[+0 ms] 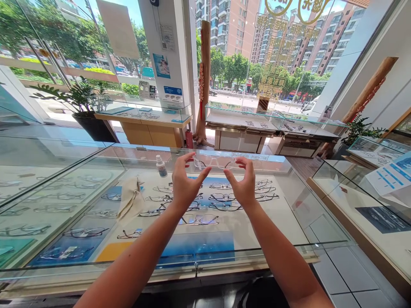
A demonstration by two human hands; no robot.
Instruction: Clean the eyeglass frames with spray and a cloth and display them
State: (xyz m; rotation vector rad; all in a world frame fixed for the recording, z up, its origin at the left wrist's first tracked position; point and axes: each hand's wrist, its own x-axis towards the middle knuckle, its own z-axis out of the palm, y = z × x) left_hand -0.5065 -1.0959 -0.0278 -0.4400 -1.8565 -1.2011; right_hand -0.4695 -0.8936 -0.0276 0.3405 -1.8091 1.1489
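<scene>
A pair of eyeglasses [214, 161] with thin, clear-looking frames is held up above the glass showcase [272, 252]. My left hand [186, 182] grips its left side between thumb and fingers. On the other side, my right hand [243, 179] pinches the right end near the temple. Below my hands, several eyeglasses [201, 220] lie in rows inside the case. A beige cleaning cloth [130, 201] rests on the glass left of my left hand. Behind the cloth stands a small white spray bottle [161, 166] with a blue label.
A second showcase [362, 201] stands at the right, with a white and blue box [393, 175] on it. Farther back, more display cases [240, 124] line the windows. A wooden post [204, 77] rises between them, and a potted plant [93, 115] stands at the left.
</scene>
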